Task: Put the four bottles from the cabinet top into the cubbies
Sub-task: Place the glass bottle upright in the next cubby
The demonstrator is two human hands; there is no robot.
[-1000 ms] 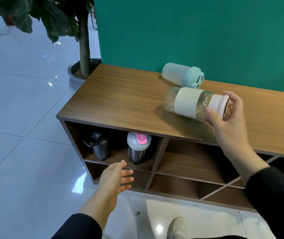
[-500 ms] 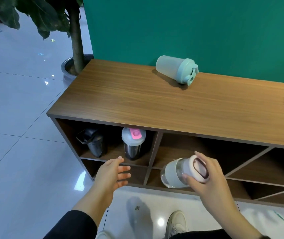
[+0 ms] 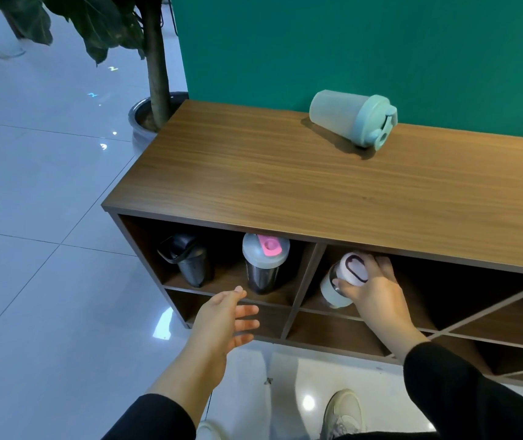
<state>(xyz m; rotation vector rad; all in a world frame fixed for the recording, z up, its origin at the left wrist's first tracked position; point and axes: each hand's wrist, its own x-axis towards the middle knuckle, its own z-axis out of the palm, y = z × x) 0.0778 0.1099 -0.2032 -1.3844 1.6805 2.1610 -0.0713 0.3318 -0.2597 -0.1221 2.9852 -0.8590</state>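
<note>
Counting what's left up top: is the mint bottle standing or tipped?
Tipped: the mint bottle lies on its side on the cabinet top.

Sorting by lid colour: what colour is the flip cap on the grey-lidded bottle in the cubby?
Pink flip cap, clearest in the head view.

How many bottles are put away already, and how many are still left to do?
Two look done: the black bottle and the pink-lidded bottle stand in the upper left cubby. A third, the white-lidded bottle, is in the right hand, going into the next cubby. The left hand is empty. One is left: the mint green bottle, lying on its side on the cabinet top.
</note>
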